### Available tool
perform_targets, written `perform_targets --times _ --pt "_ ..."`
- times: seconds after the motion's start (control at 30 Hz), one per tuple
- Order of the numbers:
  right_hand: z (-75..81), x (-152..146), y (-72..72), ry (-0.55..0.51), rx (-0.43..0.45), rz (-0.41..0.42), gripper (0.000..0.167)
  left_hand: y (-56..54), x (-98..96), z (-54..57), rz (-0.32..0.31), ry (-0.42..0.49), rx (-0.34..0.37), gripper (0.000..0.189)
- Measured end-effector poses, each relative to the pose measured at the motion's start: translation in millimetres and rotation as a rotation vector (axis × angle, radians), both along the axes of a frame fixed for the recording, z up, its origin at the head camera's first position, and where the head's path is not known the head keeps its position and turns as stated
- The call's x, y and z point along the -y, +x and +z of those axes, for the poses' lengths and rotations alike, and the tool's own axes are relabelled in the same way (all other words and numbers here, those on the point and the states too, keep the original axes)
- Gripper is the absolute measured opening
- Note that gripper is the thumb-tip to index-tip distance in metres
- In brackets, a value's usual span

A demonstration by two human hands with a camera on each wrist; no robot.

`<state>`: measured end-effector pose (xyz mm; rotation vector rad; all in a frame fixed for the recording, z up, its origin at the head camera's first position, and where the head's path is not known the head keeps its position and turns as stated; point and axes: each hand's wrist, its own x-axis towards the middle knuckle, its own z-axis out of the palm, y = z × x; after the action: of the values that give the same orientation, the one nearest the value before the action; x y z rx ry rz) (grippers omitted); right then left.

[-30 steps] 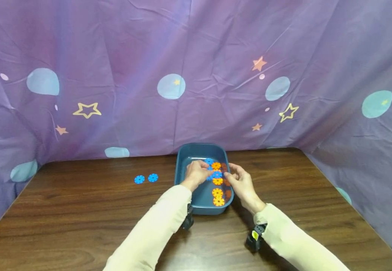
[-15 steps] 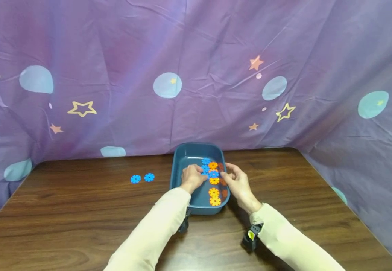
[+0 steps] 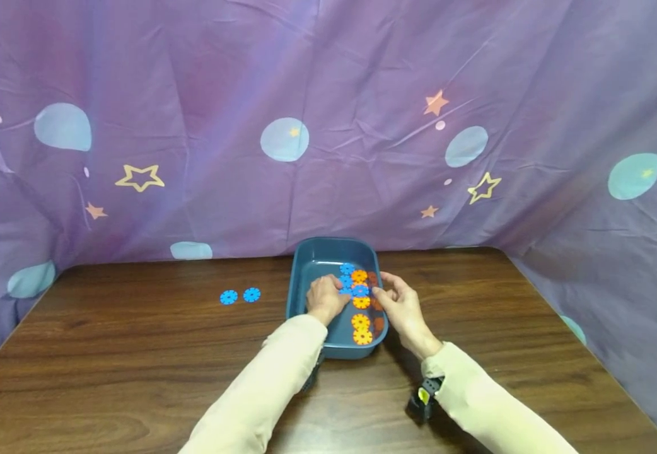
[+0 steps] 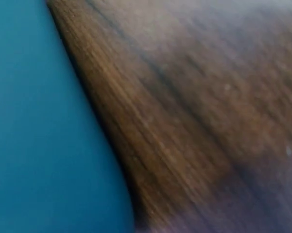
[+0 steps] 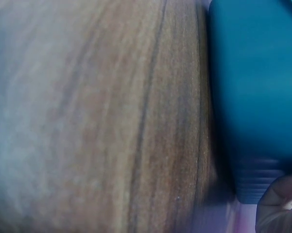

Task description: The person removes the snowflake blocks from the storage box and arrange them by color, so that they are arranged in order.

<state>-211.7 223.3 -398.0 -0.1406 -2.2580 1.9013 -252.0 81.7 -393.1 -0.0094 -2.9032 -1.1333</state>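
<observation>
The bin (image 3: 354, 353) stands on the table (image 3: 135, 353), close to the curtain (image 3: 351, 75); blue discs (image 3: 347, 269) and orange discs (image 3: 362, 337) lie along its right side, some overlapping; the blue ones run in a column beside the orange, near the middle and far end, with one blue among the orange; two of the orange overlap at the near end. The left hand (image 3: 326, 301) reaches inside the bin, thumb and fingertips down at the blue discs; whether they pinch one or merely touch, I cannot tell. The right hand (image 3: 405, 310) grips the bin by its right wall, thumb at the inner side and fingers outside; the right wrist view shows a curled finger against the outer wall. Two loose discs (image 3: 251, 294), both blue, lie side by side on the table, left of the bin and well apart from it; pale sleeves (image 3: 274, 384) cover both forearms; the left wrist view shows only the bin's outer wall and blurred table.
</observation>
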Motion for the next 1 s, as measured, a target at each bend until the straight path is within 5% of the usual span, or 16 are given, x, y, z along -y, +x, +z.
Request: perform_targets --times 0.3,0.57,1.0 --pt "-1.4 -0.1 -1.1 0.018 0.006 -0.009 0.042 -19.8 -3.4 -25.5 -0.006 -0.049 -0.040 0.025" --pt "-3.4 -0.4 -2.3 0.031 -0.002 -0.015 0.041 -0.6 1.9 -2.4 -0.011 0.001 -0.009 0.026" --pt "-4.3 0.1 -0.1 0.050 0.006 -0.028 0.041 2.5 1.7 -2.4 -0.034 0.059 -0.041 0.027"
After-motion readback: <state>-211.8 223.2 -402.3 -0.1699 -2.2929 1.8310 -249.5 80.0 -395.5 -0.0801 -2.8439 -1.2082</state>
